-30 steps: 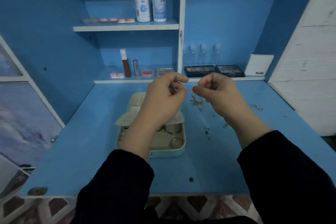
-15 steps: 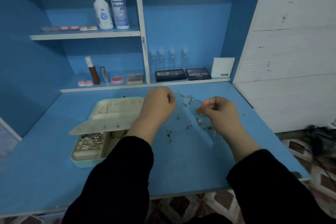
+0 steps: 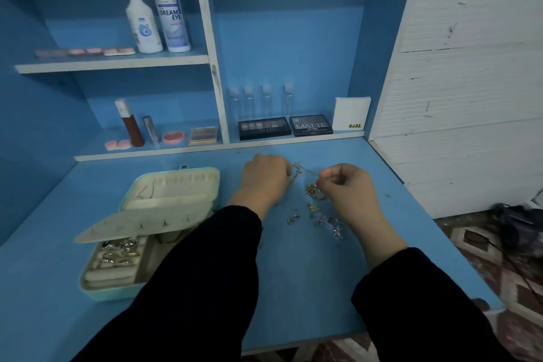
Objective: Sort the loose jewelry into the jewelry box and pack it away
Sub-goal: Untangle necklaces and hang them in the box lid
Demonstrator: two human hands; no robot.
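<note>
Pinching a thin chain (image 3: 297, 171): left hand (image 3: 266, 182) and right hand (image 3: 349, 192), over the desk (image 3: 299, 288).
Loose jewelry (image 3: 318, 216) lies beneath; left sleeve (image 3: 205, 261) hides part of the open jewelry box (image 3: 100, 292). Behind: two white bottles (image 3: 144, 29), four clear vials (image 3: 266, 103), two palettes (image 3: 264, 128).

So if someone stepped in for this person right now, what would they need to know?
Right hand pinches a thin chain; left hand grips its other end, fingers hidden.
Jewelry box lies open at the left, with rings already in its tray.
To do: box this chain, the gold tangle and the small pieces loose on the table, then shut the box.
</note>
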